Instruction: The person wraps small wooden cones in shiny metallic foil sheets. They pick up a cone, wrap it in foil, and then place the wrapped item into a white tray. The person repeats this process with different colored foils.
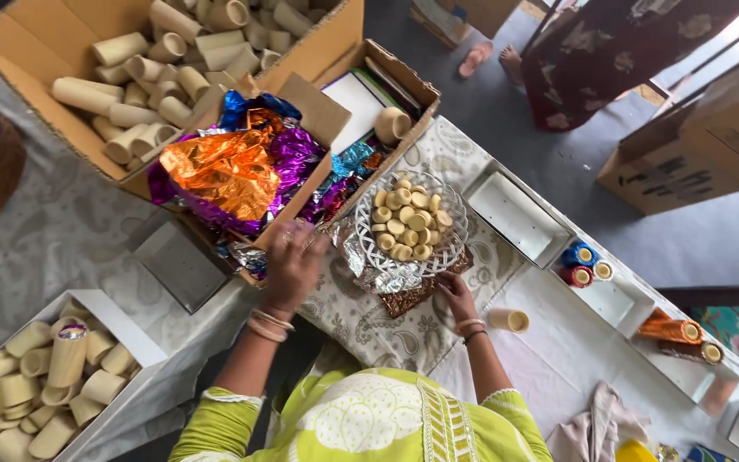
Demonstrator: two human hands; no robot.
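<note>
The left hand [291,263] reached, fingers spread, into the shiny foil wrappers [241,167] in the open box at twelve o'clock. The right hand [457,293] pressed flat by the one glass bowl [410,224]; a nudge might spill its caps. Two cartons held cream tubes.

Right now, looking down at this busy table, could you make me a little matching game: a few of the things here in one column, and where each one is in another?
Things:
1. left hand
2. right hand
3. glass basket
4. single beige tube

Places:
A. lying on the white cloth beside the right wrist
B. reaching into the shiny foil wrappers
C. filled with small round beige caps
D. touching the brown mat under the basket

Pairs: 1-B, 2-D, 3-C, 4-A
</note>
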